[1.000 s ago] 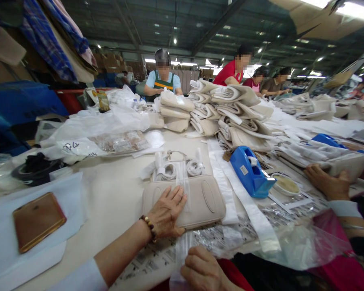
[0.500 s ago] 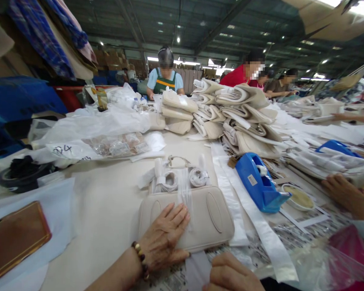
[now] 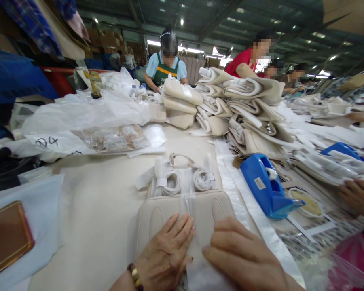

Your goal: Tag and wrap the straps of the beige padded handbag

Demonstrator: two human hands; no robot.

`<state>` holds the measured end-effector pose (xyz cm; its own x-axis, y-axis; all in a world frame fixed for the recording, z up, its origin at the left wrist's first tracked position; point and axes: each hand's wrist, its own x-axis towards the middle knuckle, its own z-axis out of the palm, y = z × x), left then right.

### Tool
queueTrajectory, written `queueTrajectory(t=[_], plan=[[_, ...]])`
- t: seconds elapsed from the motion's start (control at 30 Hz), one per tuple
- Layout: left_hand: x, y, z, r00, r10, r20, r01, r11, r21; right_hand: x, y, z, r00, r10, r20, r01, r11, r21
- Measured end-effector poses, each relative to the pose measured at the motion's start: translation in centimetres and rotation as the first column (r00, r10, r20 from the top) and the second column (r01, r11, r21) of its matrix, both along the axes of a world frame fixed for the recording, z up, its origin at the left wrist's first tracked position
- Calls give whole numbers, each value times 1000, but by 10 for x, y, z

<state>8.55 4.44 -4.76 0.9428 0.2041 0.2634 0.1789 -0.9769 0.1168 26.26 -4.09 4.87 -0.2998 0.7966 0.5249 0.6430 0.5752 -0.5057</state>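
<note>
A beige handbag (image 3: 157,214) lies flat on the table in front of me, its wrapped handles (image 3: 182,180) pointing away. A clear plastic strip (image 3: 188,194) runs across its middle. My left hand (image 3: 166,252) rests flat on the bag with fingers stretched out, a bead bracelet (image 3: 135,277) at the wrist. My right hand (image 3: 242,254) lies beside it on the near end of the bag, fingers extended over white plastic sheet (image 3: 203,277). Nothing shows as gripped in either hand.
A blue tape dispenser (image 3: 267,186) stands to the right beside long white strips (image 3: 245,202). Stacks of folded beige bags (image 3: 245,117) rise behind. Plastic bags (image 3: 87,121) lie left, a brown phone (image 3: 4,238) near left. Another person's hand (image 3: 359,198) works at right; people sit across the table.
My right hand has come up from the table's near edge onto the bag beside my left hand. The view has moved closer to the bag.
</note>
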Motion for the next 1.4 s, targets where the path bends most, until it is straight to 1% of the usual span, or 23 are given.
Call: queueTrajectory(t=[0.1, 0.2, 0.23, 0.3, 0.37, 0.4, 0.47, 0.5, 0.53, 0.57, 0.63, 0.7, 0.73, 0.77, 0.87, 0.93, 1.0, 1.07, 1.17, 1.23, 1.27, 1.33, 1.4], plan=[[3, 1, -9, 999, 13, 40, -12, 999, -40, 6, 43, -13, 990, -127, -64, 130, 990, 45], [5, 1, -12, 997, 5, 81, 0, 998, -61, 8, 64, -35, 960, -253, -117, 256, 967, 14], [5, 1, -12, 995, 8, 97, -1, 998, -67, 9, 64, -39, 954, -274, -122, 276, 961, -5], [3, 1, -11, 993, 12, 119, -3, 997, -76, 9, 54, -38, 950, -286, -124, 283, 958, -36], [0, 2, -10, 993, 10, 120, -2, 998, -63, 11, 37, -31, 971, -209, -119, 197, 974, -112], [-1, 2, -9, 994, 3, 113, 2, 999, -51, 13, 28, -26, 983, -143, -117, 119, 975, -190], [-2, 2, -7, 996, -13, 87, 15, 1000, -17, 20, 11, -21, 992, -37, -120, -10, 929, -369], [-2, 2, -6, 997, -22, 77, 22, 1000, 8, 24, 5, -22, 992, -40, -122, -16, 904, -427], [-1, 3, -4, 997, -28, 74, 25, 999, 37, 27, 2, -25, 991, -82, -108, 24, 891, -453], [0, 2, -2, 996, -31, 80, 25, 997, 66, 30, 2, -29, 987, -141, -77, 95, 898, -430], [1, 2, 1, 994, -33, 101, 22, 994, 104, 33, 8, -40, 975, -218, 31, 217, 931, -294], [2, 2, 2, 995, -22, 100, 12, 995, 101, 30, 20, -51, 961, -219, 166, 244, 957, -153], [2, 2, 2, 995, -15, 96, 7, 996, 89, 27, 25, -54, 951, -220, 218, 249, 962, -115], [1, 2, 1, 994, -16, 106, 7, 997, 80, 24, 30, -57, 942, -234, 243, 264, 959, -102], [-1, 0, -1, 986, -9, 166, 4, 1000, 29, 14, 38, -61, 916, -319, 242, 363, 917, -167], [-2, -2, -2, 984, 35, 177, -32, 999, -25, 10, 40, -63, 901, -371, 226, 416, 887, -202], [-3, -5, -1, 981, 98, 167, -88, 994, -64, 8, 40, -67, 891, -407, 201, 444, 875, -196], [-3, -7, 0, 975, 140, 173, -127, 989, -80, 7, 41, -72, 887, -428, 176, 455, 876, -162], [-4, -9, 1, 970, 168, 175, -149, 982, -113, 5, 42, -80, 880, -445, 165, 460, 885, -67], [-4, -8, 2, 970, 170, 176, -147, 980, -136, 4, 42, -80, 890, -423, 172, 430, 903, -5], [-4, -8, 2, 969, 173, 177, -148, 978, -147, 4, 40, -78, 903, -390, 180, 397, 918, 0], [-5, -8, 2, 965, 185, 184, -155, 974, -167, 6, 36, -71, 935, -289, 205, 308, 949, -67], [-5, -8, 1, 962, 201, 184, -165, 968, -191, 9, 31, -62, 957, -174, 231, 219, 958, -183]])
